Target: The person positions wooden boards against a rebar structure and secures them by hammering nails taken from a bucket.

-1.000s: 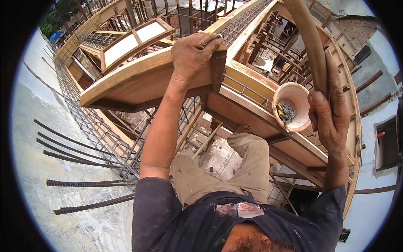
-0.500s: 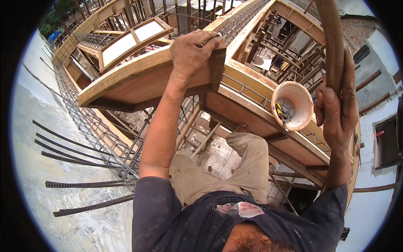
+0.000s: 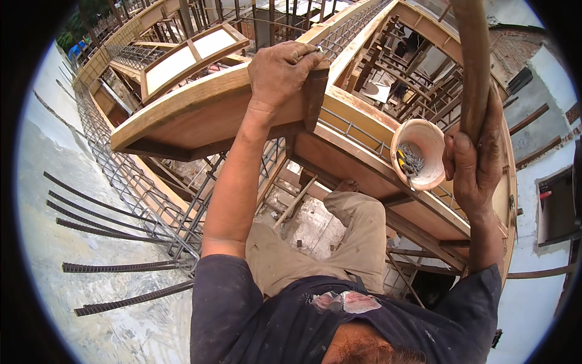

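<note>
My left hand (image 3: 284, 74) is closed over the top corner of a curved wooden formwork panel (image 3: 200, 115), with a plywood face and a timber frame. A tiny pale spot shows at its fingertips, too small to make out. The panel's right end meets a second wooden form (image 3: 364, 161) running away to the lower right. My right hand (image 3: 476, 151) is wrapped around a thick round wooden handle (image 3: 476, 73), raised upright; its top end is out of view. Beside that hand sits a pale conical cup (image 3: 422, 124) holding several nails (image 3: 412, 159) and a yellow bit.
A rebar cage (image 3: 121, 164) curves along the left. Several bare rebar ends (image 3: 127, 267) stick out over the grey concrete wall (image 3: 109, 327). Another framed panel (image 3: 194, 57) lies beyond. Below, between my legs, is a debris-strewn floor (image 3: 312, 233). Props and timbers (image 3: 394, 79) fill the gap behind.
My right hand and the wooden handle have shifted slightly left and down, closer to the cup. The left hand keeps its place on the panel corner.
</note>
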Action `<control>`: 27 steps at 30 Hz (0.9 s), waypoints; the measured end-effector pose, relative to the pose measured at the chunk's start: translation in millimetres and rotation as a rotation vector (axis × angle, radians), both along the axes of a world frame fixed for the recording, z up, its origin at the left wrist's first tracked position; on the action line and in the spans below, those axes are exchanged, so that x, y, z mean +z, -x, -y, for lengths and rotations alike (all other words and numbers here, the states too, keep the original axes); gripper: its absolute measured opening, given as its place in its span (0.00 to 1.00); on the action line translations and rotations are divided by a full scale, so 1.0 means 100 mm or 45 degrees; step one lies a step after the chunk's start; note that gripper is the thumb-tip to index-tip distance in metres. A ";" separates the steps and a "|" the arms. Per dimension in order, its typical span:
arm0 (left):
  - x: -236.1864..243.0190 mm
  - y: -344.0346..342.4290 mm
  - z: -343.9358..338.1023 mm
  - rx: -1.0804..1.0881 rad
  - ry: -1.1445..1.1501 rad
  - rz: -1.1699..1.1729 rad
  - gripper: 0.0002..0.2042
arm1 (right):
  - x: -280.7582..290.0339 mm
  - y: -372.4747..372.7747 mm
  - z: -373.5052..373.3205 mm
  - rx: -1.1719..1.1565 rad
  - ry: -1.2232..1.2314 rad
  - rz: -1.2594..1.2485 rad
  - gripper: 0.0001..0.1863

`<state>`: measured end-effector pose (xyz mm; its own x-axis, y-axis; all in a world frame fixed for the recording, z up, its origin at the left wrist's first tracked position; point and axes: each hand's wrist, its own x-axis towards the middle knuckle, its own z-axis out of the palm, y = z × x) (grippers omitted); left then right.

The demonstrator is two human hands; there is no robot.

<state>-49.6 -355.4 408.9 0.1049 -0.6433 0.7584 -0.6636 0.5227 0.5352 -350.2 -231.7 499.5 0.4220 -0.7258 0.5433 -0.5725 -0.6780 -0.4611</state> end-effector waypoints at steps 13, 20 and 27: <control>0.11 -0.12 -0.09 -0.081 -0.181 -0.073 0.12 | -0.31 -0.01 0.29 -0.043 -0.342 -0.248 0.30; 0.24 -0.32 -0.11 0.053 -0.004 0.487 0.28 | -0.49 0.09 0.27 -0.013 -0.422 -0.334 0.33; 0.10 -0.08 -0.30 0.327 -0.016 1.141 0.37 | -0.99 0.22 0.14 0.203 -1.227 0.486 0.33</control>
<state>-42.1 -325.1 418.7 -0.3760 -0.6900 0.6185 -0.9262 0.3002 -0.2280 -371.8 -245.4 400.3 0.4731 -0.8730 -0.1181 -0.2116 0.0175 -0.9772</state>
